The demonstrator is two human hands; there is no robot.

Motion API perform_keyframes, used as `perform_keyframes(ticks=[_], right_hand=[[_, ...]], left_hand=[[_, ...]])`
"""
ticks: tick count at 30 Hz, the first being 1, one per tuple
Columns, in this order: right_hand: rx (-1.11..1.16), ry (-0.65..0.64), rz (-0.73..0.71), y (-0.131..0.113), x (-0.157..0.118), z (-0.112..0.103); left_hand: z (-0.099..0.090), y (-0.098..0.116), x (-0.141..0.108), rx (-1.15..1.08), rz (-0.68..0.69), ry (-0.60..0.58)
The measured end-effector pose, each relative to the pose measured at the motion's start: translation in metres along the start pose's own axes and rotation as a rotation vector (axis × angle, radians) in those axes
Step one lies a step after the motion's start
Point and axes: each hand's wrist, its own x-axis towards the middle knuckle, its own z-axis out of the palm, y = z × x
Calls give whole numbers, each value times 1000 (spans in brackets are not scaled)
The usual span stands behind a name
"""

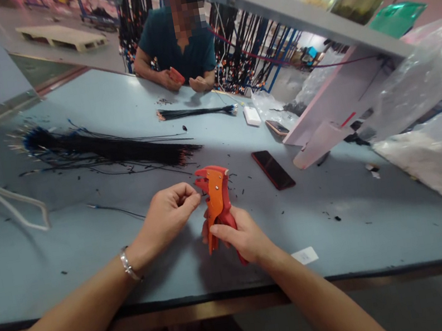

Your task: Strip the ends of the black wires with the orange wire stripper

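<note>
My right hand (243, 232) is wrapped round the handles of an orange and red wire stripper (217, 187), whose head points up and to the left. Just left of its jaws, my left hand (171, 210) is closed in a pinch. A thin black wire (120, 209) with a blue end runs from the left into that hand; its other end is hidden by the fingers or too small to make out. Beyond my hands lies a big bundle of black wires (107, 146) with bare copper ends on the right and blue ends on the left.
A person (179, 42) sits across the table (386, 239) holding a red tool. A smaller wire bundle (197, 111), a white box (251, 115) and a dark phone (273, 169) lie on the table. A shelf post (331, 90) and plastic bags (428, 164) stand right; a white cable hangs left.
</note>
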Motion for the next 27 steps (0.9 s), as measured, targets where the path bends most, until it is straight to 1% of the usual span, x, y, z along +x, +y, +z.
perform_keyframes(ticks=[7,12,16,20,23,27], right_hand=[[-50,14,-19,-2,0,1],[-101,44,-27,-1,2,3],[-154,87,6,3,5,5],[-104,111,31,7,8,8],[-92,124,29,8,9,8],[-130,134,14,9,11,7]], left_hand=[[2,-1,-1,-1,16,-73],[1,-5,-1,-2,32,-99],[3,-6,0,27,26,-96],[5,-8,0,24,8,-85],[6,-9,1,15,10,-66],[6,-9,1,19,21,-46]])
